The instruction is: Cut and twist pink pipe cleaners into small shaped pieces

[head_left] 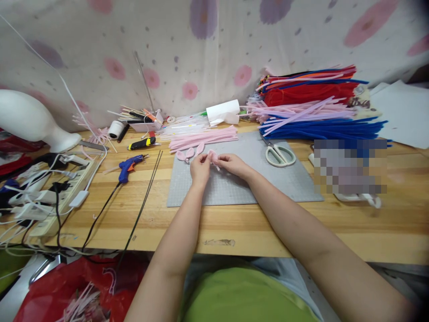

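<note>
Over the grey cutting mat [234, 188], my left hand [200, 170] and my right hand [233, 165] pinch a small pink petal shape [212, 156] between them. It looks bent from fuzzy pipe cleaner, and the fingertips cover part of it. Just beyond my left hand lie finished-looking pink pipe-cleaner petals [190, 153] on the mat. A bundle of straight pink pipe cleaners [203, 138] rests along the mat's far edge. To the right of my right hand, scissors [280, 155] with pale handles lie on the mat.
At the left are a blue glue gun [129, 167], a yellow-black cutter [142, 143], two thin dark stems [144, 201] and a power strip [67, 192] with tangled cables. Blue pipe cleaners [321, 129] and red ones [308, 93] are piled at the back right. A white foam head [30, 116] stands far left.
</note>
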The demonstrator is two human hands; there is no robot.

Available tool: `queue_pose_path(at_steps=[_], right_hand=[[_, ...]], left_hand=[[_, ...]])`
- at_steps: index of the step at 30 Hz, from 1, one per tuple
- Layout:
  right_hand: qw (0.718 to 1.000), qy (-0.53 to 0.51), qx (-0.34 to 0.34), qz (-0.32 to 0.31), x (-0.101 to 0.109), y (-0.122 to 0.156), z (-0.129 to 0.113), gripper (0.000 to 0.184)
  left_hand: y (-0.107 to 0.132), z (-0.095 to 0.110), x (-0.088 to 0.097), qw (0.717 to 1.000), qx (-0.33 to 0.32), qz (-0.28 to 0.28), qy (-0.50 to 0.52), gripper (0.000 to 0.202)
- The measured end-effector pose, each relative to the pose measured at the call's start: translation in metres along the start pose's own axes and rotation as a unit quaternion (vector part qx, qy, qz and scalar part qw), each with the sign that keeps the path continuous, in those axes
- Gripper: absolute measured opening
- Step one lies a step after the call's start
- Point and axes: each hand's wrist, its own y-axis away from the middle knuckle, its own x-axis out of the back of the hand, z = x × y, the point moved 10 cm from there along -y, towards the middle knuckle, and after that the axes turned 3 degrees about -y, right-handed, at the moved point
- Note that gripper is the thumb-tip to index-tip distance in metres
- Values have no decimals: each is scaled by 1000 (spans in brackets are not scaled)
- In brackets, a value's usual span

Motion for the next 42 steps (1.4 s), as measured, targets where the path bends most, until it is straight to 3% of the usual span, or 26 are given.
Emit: queue_pose_path(at_steps=[4,9,13,18,20,24,28,35,42], right_hand=[[999,28,-18,5,-1,1,1,36],[997,65,-31,34,4,0,6,29],[997,59,-29,34,5,-2,7,28],[997,50,-11,64,4,-3,4,32],[995,67,-3,74,4,-3,3,32],[991,114,-7,65,2,-2,5,23],[993,107,-5,49,1,-1,7,19],[997,16,45,54,6,0,-5,25],[993,-21,70,88,9,0,-11,24]], left_hand=[[0,-1,2,998,6,24,55,29],[0,-4,-5,997,24,-21,65,19],[0,-11,-3,995,47,-2,82,17],[4,-24,-7,962,148,16,228,19],[6,-24,-10,951,176,-5,252,20],[2,-17,-9,961,156,-53,223,24],[-3,-15,5,968,124,-6,219,20],[5,-32,-7,899,246,-17,361,4],[10,-38,-12,855,286,15,432,9]])
